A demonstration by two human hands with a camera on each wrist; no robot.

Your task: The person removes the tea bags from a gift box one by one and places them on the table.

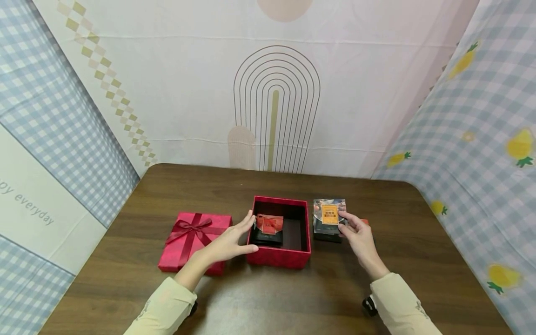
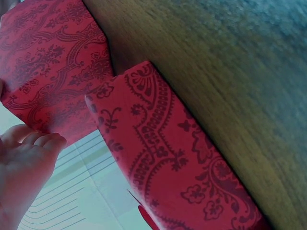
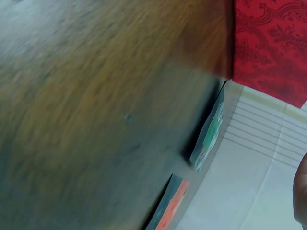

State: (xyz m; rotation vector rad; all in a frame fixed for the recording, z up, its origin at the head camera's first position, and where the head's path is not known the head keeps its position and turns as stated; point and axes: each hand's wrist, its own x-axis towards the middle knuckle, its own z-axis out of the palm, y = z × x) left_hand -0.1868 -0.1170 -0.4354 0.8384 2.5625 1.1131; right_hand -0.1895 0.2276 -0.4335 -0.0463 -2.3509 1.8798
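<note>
A red patterned gift box [image 1: 278, 259] stands uncovered mid-table. Inside it, toward the left, lies a dark packet with a red top [image 1: 269, 225]. My left hand [image 1: 226, 244] rests at the box's left wall, its fingers and thumb extended along the side. To the right of the box, my right hand [image 1: 361, 239] pinches the right edge of a dark packet with an orange label [image 1: 329, 216]. That packet overlaps another dark packet [image 1: 328, 237] below it; the right wrist view shows a green-faced packet [image 3: 211, 132] lying beside the box.
The red lid [image 1: 180, 259] with a ribbon bow lies left of the box, partly behind my left hand. An orange-red packet [image 3: 172, 203] lies right of the green-faced one, mostly covered by my right hand in the head view. A patterned cloth [image 1: 188, 93] hangs behind the table.
</note>
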